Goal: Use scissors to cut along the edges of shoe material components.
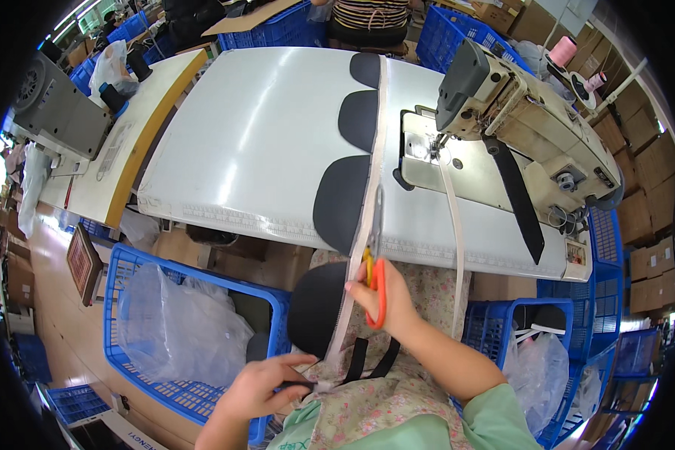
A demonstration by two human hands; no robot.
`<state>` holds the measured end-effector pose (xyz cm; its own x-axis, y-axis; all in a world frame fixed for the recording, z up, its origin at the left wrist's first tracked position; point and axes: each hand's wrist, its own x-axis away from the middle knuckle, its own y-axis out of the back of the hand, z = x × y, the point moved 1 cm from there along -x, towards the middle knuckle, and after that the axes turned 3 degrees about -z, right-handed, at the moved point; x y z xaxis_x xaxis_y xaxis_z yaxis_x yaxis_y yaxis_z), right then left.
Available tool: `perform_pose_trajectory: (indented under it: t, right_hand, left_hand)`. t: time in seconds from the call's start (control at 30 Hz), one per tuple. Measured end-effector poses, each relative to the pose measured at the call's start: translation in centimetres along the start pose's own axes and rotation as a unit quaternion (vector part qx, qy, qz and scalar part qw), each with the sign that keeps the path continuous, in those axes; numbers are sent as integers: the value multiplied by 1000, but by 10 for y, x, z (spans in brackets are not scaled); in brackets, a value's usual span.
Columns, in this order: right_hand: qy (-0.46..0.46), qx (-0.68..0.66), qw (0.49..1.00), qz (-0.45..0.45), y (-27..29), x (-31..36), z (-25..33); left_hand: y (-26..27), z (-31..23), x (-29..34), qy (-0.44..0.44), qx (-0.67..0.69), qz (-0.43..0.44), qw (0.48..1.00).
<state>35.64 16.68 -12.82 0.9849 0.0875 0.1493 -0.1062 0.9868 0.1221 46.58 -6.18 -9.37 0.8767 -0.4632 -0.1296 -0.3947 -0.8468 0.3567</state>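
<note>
A chain of rounded black pieces (pixel 342 204), joined along one edge by a pale pink tape (pixel 377 124), runs down the white table and over its near edge to my lap. My right hand (pixel 397 307) is closed round scissors (pixel 381 294) with orange and yellow handles. The blades point away from me, along the tape at the table's edge. Low in front of me, my left hand (pixel 256 388) has its fingers bent round a dark edge at the chain's lower end, beside the nearest black piece (pixel 315 311). Its fingers partly hide what it grips.
A sewing machine (pixel 517 112) stands at the right, with a narrow pale strip (pixel 454 217) hanging from its needle area over the table edge. Blue baskets with plastic bags flank me, the left basket (pixel 277 300) close by. Another machine (pixel 64 105) sits far left. A person (pixel 369 15) sits beyond the table.
</note>
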Motion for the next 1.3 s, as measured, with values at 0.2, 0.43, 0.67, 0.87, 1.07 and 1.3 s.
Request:
perform_pose_trajectory:
  t: [0.2,0.43,0.67,0.87,1.07,1.3]
  right_hand:
    - [-39,-37,997,51,-16,47,-16]
    - [24,-3,993,117,-12,71,-31]
    - [-98,34,970,219,1,76,-10]
    - [-45,64,970,232,43,79,-7]
    - [-9,243,936,257,110,69,22]
    - [-60,335,879,335,130,63,27]
  left_hand:
    - [-9,12,-51,-29,-127,-179,975]
    - [-22,40,-37,130,-50,-113,984]
    - [-18,38,-32,-33,-20,-111,993]
    - [-23,45,-36,-83,33,-117,989]
    - [-14,39,-45,-82,-5,-49,995]
    - [-15,28,-48,-67,-65,-26,995]
